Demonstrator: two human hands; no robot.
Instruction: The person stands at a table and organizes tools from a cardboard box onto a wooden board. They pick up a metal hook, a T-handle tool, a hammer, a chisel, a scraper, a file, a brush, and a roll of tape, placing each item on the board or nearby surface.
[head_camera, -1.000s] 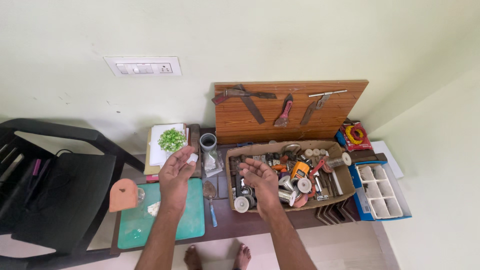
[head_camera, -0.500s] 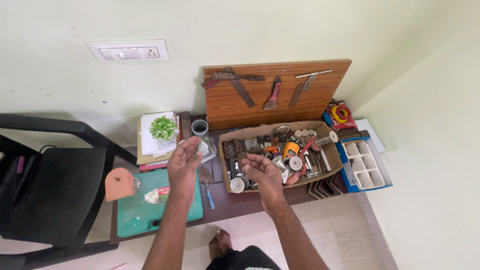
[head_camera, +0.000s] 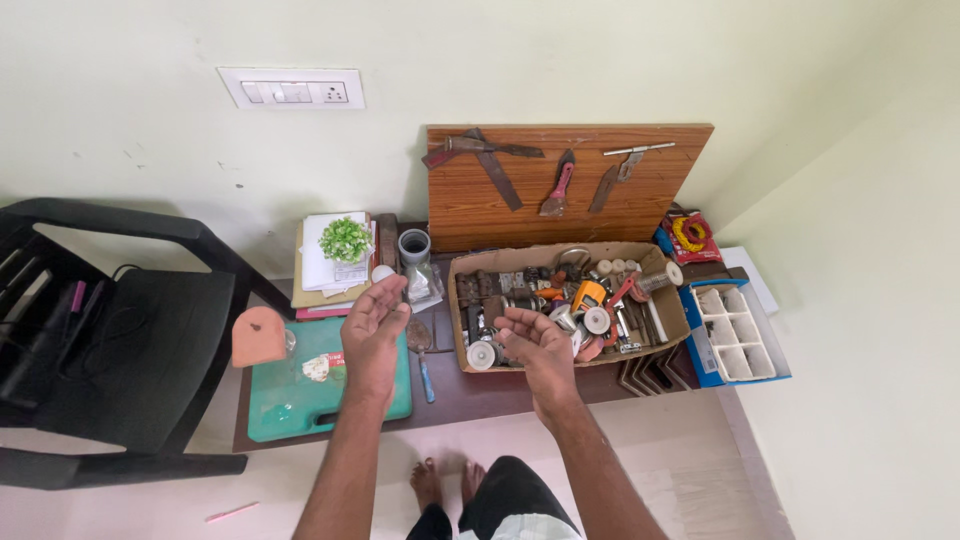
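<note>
My left hand (head_camera: 373, 330) is raised palm up over the right end of a green plastic case (head_camera: 300, 400), fingers apart and holding nothing. My right hand (head_camera: 540, 345) is also palm up and empty, hovering at the front left of a cardboard box (head_camera: 672, 318) full of tools, rollers and metal parts. A small trowel with a blue handle (head_camera: 423, 360) lies on the dark low table (head_camera: 480, 395) between the two hands.
A wooden board (head_camera: 660, 205) with several hand tools leans on the wall. A blue and white compartment organiser (head_camera: 735, 340) stands right. A black chair (head_camera: 110, 350) is left. An orange block (head_camera: 258, 336), papers with a green plant (head_camera: 345, 240), and a grey pipe piece (head_camera: 414, 245) are nearby.
The view has shifted slightly back and right. Both hands stay raised palm up and empty. My left hand's fingers have spread a little.
</note>
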